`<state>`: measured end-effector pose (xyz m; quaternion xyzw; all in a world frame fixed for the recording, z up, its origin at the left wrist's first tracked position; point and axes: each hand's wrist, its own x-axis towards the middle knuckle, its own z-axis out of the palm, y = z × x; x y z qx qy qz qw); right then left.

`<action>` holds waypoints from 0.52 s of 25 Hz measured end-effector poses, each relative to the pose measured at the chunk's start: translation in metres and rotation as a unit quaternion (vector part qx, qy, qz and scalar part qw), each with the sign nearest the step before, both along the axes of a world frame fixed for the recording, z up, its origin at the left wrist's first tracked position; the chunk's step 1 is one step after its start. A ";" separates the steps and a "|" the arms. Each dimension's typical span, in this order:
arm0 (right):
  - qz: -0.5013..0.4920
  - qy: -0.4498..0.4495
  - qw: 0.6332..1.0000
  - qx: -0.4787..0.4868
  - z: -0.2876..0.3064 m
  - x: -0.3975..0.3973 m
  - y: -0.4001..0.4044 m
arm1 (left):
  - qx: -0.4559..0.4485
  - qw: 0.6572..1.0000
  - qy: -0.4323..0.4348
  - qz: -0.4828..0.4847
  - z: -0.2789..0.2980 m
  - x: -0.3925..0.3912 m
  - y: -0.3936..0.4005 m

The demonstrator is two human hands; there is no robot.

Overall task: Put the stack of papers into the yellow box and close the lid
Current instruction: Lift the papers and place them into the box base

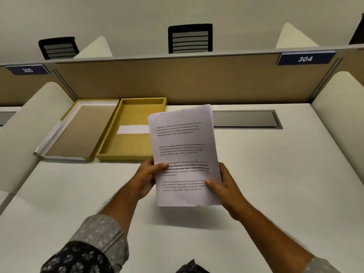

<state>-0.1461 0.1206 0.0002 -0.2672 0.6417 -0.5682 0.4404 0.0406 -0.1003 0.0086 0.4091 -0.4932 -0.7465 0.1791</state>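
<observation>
Two hands, left hand (146,179) & right hand (224,189), are pinching the papers (184,154) by their near sides, up off the desk (275,174), w/ the open box (131,133) lying ahead-left, nearer the left hand, long way running almost like the papers, lid (76,131) beside it.

Both arms reach forward from the lower edge of the view, forearms bare, with patterned sleeves pushed back near the elbows. The left hand (146,179) and the right hand (226,191) are raised side by side, each clamped with its thumb on top and its fingers curled underneath.
</observation>
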 end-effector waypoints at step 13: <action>-0.128 0.063 0.988 0.062 -0.038 0.101 -0.063 | -0.148 0.987 -0.002 -0.063 -0.028 0.093 -0.038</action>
